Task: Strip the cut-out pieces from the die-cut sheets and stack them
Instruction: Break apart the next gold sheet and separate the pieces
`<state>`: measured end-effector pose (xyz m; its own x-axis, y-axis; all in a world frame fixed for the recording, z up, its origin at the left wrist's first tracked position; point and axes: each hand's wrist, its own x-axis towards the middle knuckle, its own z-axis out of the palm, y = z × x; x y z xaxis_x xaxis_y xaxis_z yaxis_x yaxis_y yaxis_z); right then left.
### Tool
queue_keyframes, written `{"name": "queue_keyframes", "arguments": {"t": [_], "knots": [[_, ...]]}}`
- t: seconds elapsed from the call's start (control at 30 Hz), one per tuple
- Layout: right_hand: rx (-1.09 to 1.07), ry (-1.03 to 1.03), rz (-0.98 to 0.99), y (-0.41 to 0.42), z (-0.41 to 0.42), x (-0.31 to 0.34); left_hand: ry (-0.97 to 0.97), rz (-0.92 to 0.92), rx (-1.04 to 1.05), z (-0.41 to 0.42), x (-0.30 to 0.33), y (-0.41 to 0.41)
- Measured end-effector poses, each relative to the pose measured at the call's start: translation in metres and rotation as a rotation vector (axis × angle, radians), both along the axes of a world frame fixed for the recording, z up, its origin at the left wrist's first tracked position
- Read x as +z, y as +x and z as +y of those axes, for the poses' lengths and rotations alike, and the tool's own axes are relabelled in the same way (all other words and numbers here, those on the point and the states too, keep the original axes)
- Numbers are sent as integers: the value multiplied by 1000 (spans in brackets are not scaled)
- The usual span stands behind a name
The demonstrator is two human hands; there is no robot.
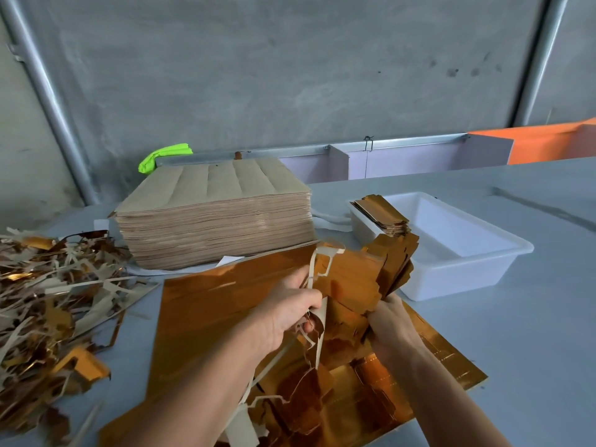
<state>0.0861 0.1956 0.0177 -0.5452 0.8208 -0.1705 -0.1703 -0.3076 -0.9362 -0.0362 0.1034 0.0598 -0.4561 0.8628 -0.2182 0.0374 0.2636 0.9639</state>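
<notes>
Nearest the bench's front edge, a gold die-cut sheet [206, 317] lies flat. Over it, the left hand [287, 314] pinches a pale waste strip [317, 275], while the right hand [392, 321] grips a bundle of gold cut-out pieces [361, 279]. Farther back sit a white tray [458, 269] holding stacked pieces [382, 214], and a tall sheet stack [216, 217].

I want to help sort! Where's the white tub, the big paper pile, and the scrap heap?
white tub [503, 253]: head view, right rim.
big paper pile [213, 227]: head view, front edge of the stack.
scrap heap [42, 291]: head view, middle of the strips.
</notes>
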Motion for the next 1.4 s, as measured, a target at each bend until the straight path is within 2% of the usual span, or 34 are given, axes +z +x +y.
{"name": "queue_keyframes", "arguments": {"t": [0.17,0.23,0.27,0.33,0.4,0.47,0.57,0.63,0.7,0.73,0.77,0.87,0.9,1.03,1.1,1.27,1.33,1.4], "knots": [[-13,-47,-12,3,2,-3,-81,166,81,-1,-2,-2],[-27,-46,-22,8,2,-3,-69,299,126,0,-1,-6],[-34,-43,-28,11,2,-3,-63,450,165,1,0,-10],[-63,-58,-38,17,4,-2,-98,870,261,3,6,-19],[-83,-98,-17,23,5,0,-117,1112,385,5,10,-26],[-80,-115,-7,26,5,0,-126,1116,424,11,12,-32],[-40,-118,-18,26,1,-3,-275,975,235,17,11,-35],[-18,-123,-23,26,-1,-4,-342,1144,213,15,12,-31],[-2,-114,-15,25,-2,-4,-212,1328,259,10,14,-24],[6,-111,-4,24,-2,-3,-115,1313,236,8,13,-20],[19,-106,10,22,-4,-1,-34,1207,182,6,11,-15],[118,-67,45,12,-14,7,43,605,-64,1,2,-1],[144,-54,44,8,-18,10,52,462,-118,-2,-1,1],[137,-9,18,-12,-32,15,32,215,-157,-12,1,-7],[107,-24,-37,-15,-33,14,-2,242,-181,-19,6,-17],[25,-83,-87,9,-22,1,-77,885,-114,-57,14,-41],[23,-84,-90,21,-20,-4,-140,967,-241,-77,14,-43],[30,-98,-96,29,-22,-8,-313,970,-415,-97,16,-39]]}}
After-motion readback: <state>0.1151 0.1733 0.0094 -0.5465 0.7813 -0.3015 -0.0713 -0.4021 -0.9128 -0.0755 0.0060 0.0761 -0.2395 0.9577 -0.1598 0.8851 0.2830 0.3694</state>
